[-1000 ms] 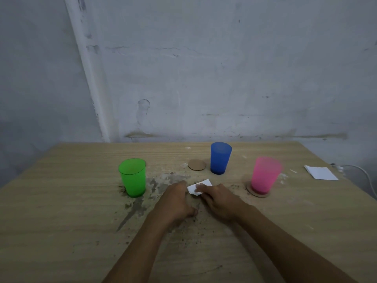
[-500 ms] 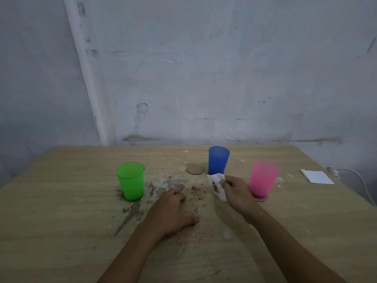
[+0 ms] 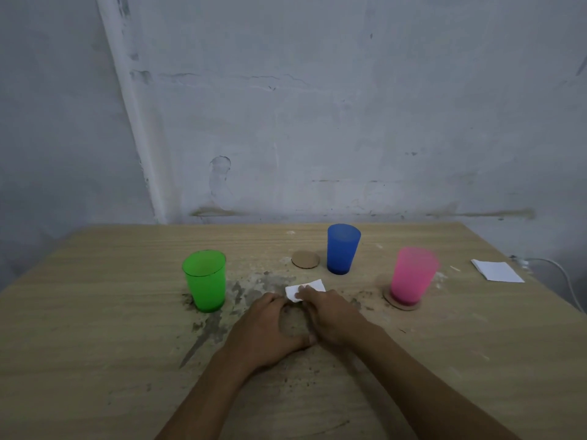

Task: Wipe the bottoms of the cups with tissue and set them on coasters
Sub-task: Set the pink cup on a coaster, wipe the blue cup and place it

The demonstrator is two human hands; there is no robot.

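- Wooden table (image 3: 95, 328), dirt smeared at centre.
- Green cup (image 3: 205, 281) at nine o'clock.
- Bare coaster (image 3: 305, 259), blue cup (image 3: 342, 248) at twelve.
- Folded tissues (image 3: 496, 270) at three.
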